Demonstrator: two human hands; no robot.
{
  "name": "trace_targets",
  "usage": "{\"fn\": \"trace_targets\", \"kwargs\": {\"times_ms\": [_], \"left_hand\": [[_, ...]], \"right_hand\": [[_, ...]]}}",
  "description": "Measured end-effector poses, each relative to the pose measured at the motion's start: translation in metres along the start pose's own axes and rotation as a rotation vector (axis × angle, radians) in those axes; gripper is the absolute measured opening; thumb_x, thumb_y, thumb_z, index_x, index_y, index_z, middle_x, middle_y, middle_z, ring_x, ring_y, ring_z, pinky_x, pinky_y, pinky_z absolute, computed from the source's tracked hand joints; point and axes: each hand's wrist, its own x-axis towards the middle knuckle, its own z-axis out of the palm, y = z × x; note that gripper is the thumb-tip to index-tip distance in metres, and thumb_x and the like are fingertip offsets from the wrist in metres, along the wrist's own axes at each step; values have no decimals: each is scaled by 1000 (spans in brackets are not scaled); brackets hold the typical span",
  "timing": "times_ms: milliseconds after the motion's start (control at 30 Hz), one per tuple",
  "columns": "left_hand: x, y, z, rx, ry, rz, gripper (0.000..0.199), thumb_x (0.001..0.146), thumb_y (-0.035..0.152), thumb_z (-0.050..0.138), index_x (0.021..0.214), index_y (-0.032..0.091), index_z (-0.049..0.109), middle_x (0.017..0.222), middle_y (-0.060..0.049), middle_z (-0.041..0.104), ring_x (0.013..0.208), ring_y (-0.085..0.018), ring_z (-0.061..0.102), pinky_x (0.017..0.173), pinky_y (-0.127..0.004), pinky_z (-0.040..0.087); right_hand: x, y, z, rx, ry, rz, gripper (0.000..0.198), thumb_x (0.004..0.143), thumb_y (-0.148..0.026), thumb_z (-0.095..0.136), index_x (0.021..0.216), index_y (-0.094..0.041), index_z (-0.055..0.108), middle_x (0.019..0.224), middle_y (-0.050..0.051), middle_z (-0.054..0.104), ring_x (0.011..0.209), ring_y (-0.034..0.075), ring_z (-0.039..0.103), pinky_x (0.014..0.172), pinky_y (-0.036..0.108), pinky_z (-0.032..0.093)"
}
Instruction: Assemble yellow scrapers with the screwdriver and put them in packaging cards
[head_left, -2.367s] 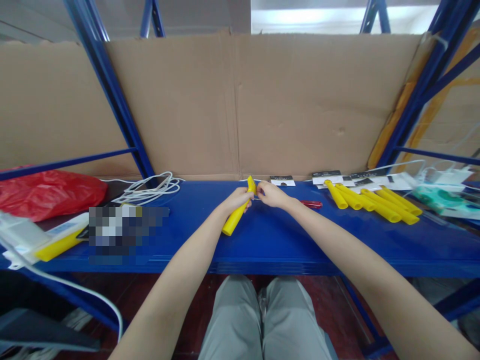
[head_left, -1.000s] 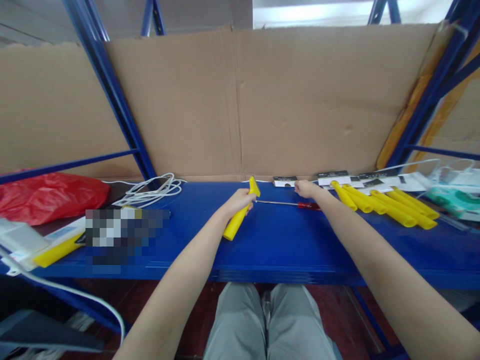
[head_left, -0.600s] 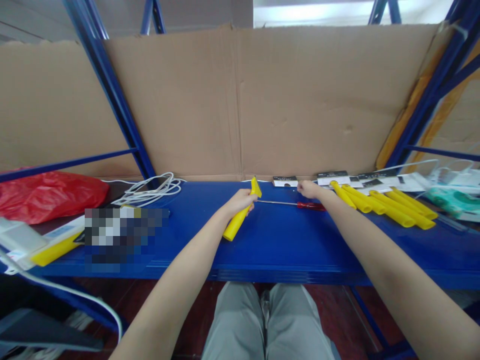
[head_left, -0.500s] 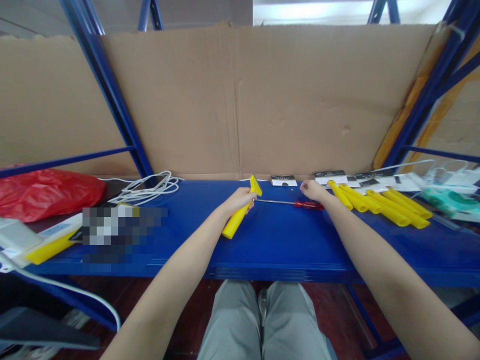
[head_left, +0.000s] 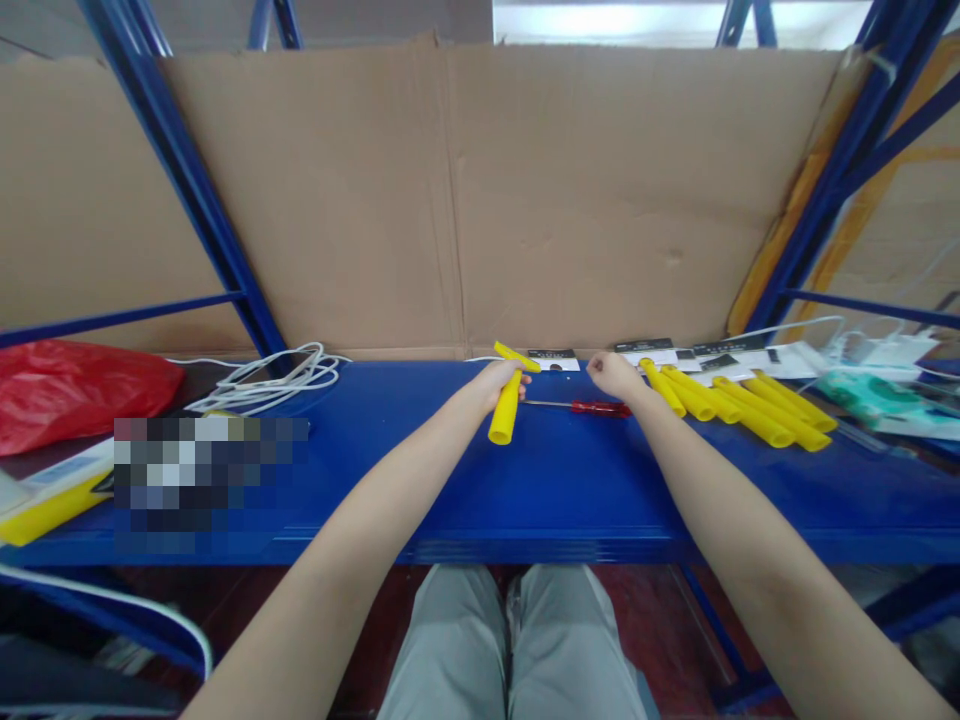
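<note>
My left hand [head_left: 495, 381] is wrapped round a yellow scraper [head_left: 505, 412] with a tubular handle and a wide, flat head. The hollow handle end points towards me, and the head is at the far side. A red-handled screwdriver [head_left: 598, 408] lies on the blue shelf between my hands, its shaft pointing left at the scraper. My right hand [head_left: 611, 375] is closed just behind the screwdriver handle; whatever its fingers pinch is too small to make out. Beside my right wrist several yellow handles [head_left: 757, 415] lie in a row.
A small black-and-white packet [head_left: 553, 360] lies by the cardboard wall [head_left: 585, 200], with more packets [head_left: 652, 352] to the right. Coiled white cable [head_left: 300, 375], a red plastic bag [head_left: 82, 390] and a blurred-out item [head_left: 202, 480] are at left. Green-white packaging [head_left: 874, 400] sits far right.
My left hand has turned the scraper, so its handle points more straight towards me and its head lies more crosswise. My right hand stays closed by the screwdriver. The view has shifted slightly.
</note>
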Motion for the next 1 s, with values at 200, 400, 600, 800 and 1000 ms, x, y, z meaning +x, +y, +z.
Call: {"fn": "trace_targets", "kwargs": {"times_ms": [200,400,600,800,1000], "left_hand": [[22,-2,27,-58,-24,-109,27,87,9,37,109,5,52,54,2,47,38,-8,39,39,-18,36],[34,-3,37,-80,-59,-157,27,86,6,35,105,2,53,52,1,48,38,-7,38,38,-15,35],[37,-4,35,-101,-40,-158,26,86,6,34,103,2,53,51,1,48,38,-7,39,38,-15,35],[26,7,10,-74,47,-83,21,85,8,37,98,6,54,52,0,49,37,-7,40,36,-16,35],[13,16,-32,-66,178,7,19,84,7,39,93,9,55,52,0,50,36,-7,40,35,-17,36]], "right_hand": [[0,-1,0,-2,-5,-6,22,79,-14,48,89,-15,68,94,11,71,90,20,64,75,25,45],[0,0,-1,6,-12,-11,22,81,-17,48,91,-16,68,94,11,71,91,20,64,76,25,46],[0,-1,-4,-18,-16,-24,24,82,-16,47,92,-15,69,96,11,71,91,21,65,76,25,46],[-4,-12,-2,15,-230,-266,32,80,-9,46,98,-14,71,104,9,70,97,19,64,86,22,44],[-3,-28,12,10,-344,-405,44,77,-2,40,109,-13,68,122,8,62,115,17,55,98,22,37]]}}
